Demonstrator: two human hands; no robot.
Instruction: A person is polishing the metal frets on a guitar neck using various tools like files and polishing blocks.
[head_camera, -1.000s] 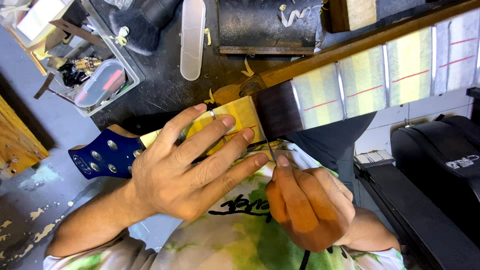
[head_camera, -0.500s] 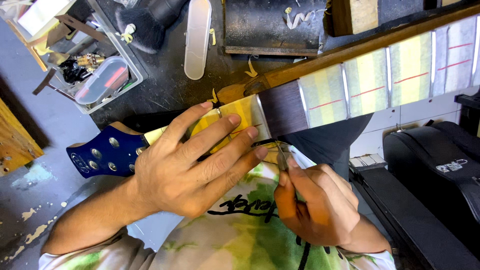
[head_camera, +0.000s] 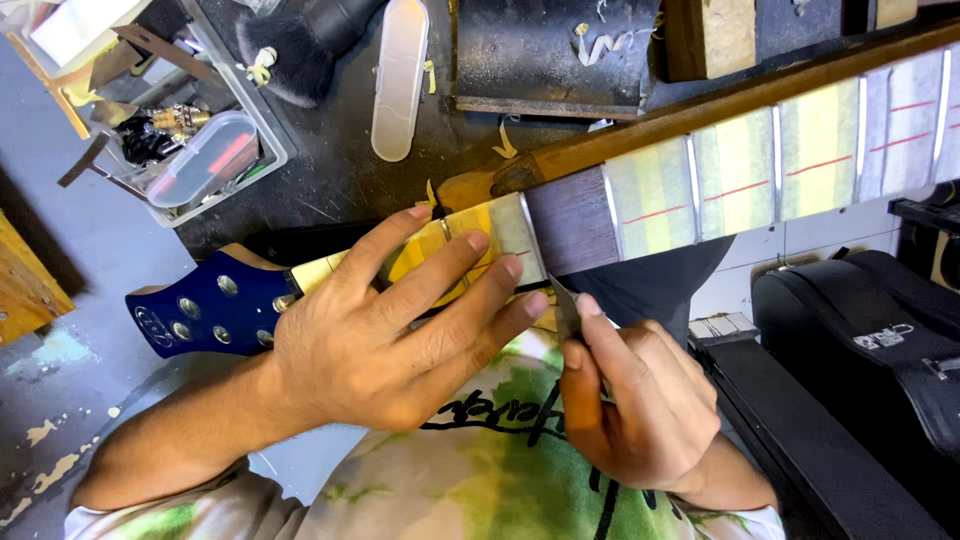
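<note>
Guitar neck (head_camera: 640, 200) pinned under spread left hand (head_camera: 385, 330); right hand (head_camera: 640, 400) pinching thin blade (head_camera: 566, 305), perhaps a scraper; tip partly hidden.

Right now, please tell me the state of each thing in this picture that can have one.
Left hand: open, pressed flat on the guitar neck.
Right hand: closed around a small blade.
Blade: tip at the neck's near edge.
Guitar neck: lying flat, taped between frets; one dark section bare.
Blue headstock: empty tuner holes.
Plastic box: open, holding small tools.
Black case: closed.
</note>
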